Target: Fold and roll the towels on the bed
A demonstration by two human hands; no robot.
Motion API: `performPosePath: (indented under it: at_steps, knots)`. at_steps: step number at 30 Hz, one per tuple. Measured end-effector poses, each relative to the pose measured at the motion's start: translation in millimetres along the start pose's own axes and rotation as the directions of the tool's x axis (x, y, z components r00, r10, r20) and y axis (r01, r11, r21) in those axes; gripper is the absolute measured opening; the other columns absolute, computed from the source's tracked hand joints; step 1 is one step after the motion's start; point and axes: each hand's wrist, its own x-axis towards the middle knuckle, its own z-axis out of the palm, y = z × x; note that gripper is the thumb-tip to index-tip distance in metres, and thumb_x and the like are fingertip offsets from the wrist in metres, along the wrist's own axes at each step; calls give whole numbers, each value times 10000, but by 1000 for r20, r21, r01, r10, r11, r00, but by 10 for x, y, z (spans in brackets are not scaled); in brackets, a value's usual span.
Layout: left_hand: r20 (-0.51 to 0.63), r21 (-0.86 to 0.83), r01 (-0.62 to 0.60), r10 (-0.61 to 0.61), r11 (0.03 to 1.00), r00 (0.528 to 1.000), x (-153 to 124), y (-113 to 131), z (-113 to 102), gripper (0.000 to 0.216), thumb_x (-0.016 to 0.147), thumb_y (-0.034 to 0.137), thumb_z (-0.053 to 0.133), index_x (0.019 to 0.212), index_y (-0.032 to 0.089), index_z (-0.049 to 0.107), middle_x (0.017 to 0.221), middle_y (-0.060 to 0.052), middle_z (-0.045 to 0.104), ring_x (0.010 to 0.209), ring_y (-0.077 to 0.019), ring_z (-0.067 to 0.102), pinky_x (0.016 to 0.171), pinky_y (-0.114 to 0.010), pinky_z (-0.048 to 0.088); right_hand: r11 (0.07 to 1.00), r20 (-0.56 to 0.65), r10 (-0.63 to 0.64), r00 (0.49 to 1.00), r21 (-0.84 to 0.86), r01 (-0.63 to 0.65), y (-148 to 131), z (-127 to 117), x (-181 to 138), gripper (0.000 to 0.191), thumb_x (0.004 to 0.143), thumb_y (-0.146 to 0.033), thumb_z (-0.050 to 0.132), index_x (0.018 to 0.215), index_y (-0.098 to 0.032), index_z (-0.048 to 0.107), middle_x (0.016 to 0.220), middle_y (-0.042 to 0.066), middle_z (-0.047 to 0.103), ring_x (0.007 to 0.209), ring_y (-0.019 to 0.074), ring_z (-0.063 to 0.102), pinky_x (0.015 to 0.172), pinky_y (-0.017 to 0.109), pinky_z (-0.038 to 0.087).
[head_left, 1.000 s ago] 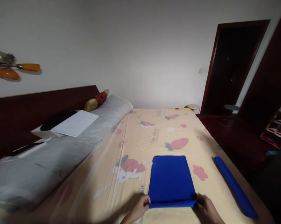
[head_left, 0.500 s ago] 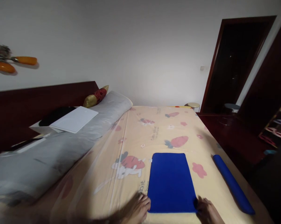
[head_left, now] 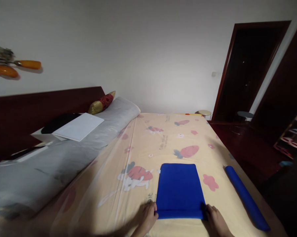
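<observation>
A blue cloth [head_left: 180, 186] lies flat on the bed, with a small white tag on its left edge. Its near edge is turned up into a narrow fold. My left hand [head_left: 148, 215] pinches the near left corner of that fold. At the near right corner, my right hand [head_left: 216, 219] grips the other end of it. Farther right, apart from both hands, rests a rolled blue cloth [head_left: 247, 197] along the bed's side.
The bed sheet [head_left: 138, 141] is cream with rabbit and carrot prints. A long grey bolster [head_left: 71, 164] lies along the headboard [head_left: 39, 105], with a white flat box [head_left: 79, 126] on it. Two stools [head_left: 204, 113] stand past the bed, near a dark doorway [head_left: 254, 72].
The cloth's near edge, flat before, is now folded over and has shifted away from me. Both hands moved slightly forward with it.
</observation>
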Motion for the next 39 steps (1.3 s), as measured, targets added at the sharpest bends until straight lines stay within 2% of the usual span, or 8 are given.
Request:
performPosePath:
  at_steps: [6, 12, 20, 27, 29, 33, 36, 39]
  knots:
    - [-151, 232, -42, 79, 972, 985, -135, -22, 235, 540, 737, 25, 420, 1224, 216, 554, 1301, -74, 584, 1273, -239, 449, 1065, -429, 301, 960, -157, -196, 968, -230, 158, -34, 21, -113, 368, 865, -291, 460, 1221, -230, 530, 956, 81, 664, 802, 204, 610, 718, 321, 484]
    - [-33, 307, -343, 370, 888, 928, -216, -72, 187, 429, 813, 29, 372, 1051, 283, 623, 1128, 12, 660, 1135, -184, 547, 1037, -371, 355, 830, 8, -405, 914, -416, 372, 11, -58, -179, 302, 815, -287, 525, 1098, -280, 633, 1115, 40, 682, 977, 229, 600, 845, 343, 416]
    - [-28, 291, -270, 290, 918, 957, -333, 191, 79, 296, 885, 273, 438, 1102, 231, 636, 1189, -58, 649, 1238, -263, 483, 1092, -491, 286, 782, -75, -299, 951, -590, 199, -379, 51, -220, 118, 811, -236, 532, 800, -286, 638, 827, 32, 666, 807, 242, 540, 740, 394, 348]
    - [97, 269, -195, 175, 943, 980, -351, 386, 77, 452, 880, 231, 372, 1292, 174, 550, 1445, -112, 470, 1361, -272, 373, 1131, -501, 281, 772, -114, -363, 925, -593, 230, -42, 202, -367, 658, 598, -90, 535, 1229, -274, 549, 1068, 33, 691, 897, 259, 569, 785, 387, 382]
    - [116, 234, -340, 321, 911, 940, -347, 503, 173, 530, 857, 208, 386, 1382, 176, 447, 1515, -84, 363, 1396, -254, 310, 1152, -461, 273, 782, -127, -356, 926, -582, 221, 0, 267, -395, 650, 636, -109, 531, 1261, -288, 528, 1101, 38, 685, 904, 262, 578, 791, 398, 391]
    - [124, 130, -661, 650, 739, 750, -295, 679, 436, 810, 787, 193, 449, 1508, 207, 80, 1582, -14, 128, 1442, -222, 175, 1172, -411, 261, 793, -227, -379, 897, -580, 189, 92, 414, -406, 572, 676, -173, 525, 1226, -329, 561, 1083, 59, 701, 900, 309, 606, 761, 456, 414]
    - [109, 122, -674, 665, 728, 739, -239, 667, 601, 864, 798, 215, 466, 1503, 204, -33, 1575, -27, 119, 1435, -232, 199, 1159, -443, 287, 803, -280, -383, 880, -573, 167, 42, 527, -360, 601, 737, -197, 475, 1315, -359, 499, 1150, 67, 690, 964, 334, 628, 758, 482, 445]
    - [86, 141, -693, 689, 707, 720, -196, 604, 684, 832, 847, 268, 471, 1502, 209, -38, 1566, -36, 161, 1426, -228, 233, 1152, -437, 300, 824, -172, -422, 890, -482, 298, -280, 686, -245, 615, 847, -257, 422, 1447, -350, 320, 1324, 43, 592, 1106, 279, 614, 842, 419, 490]
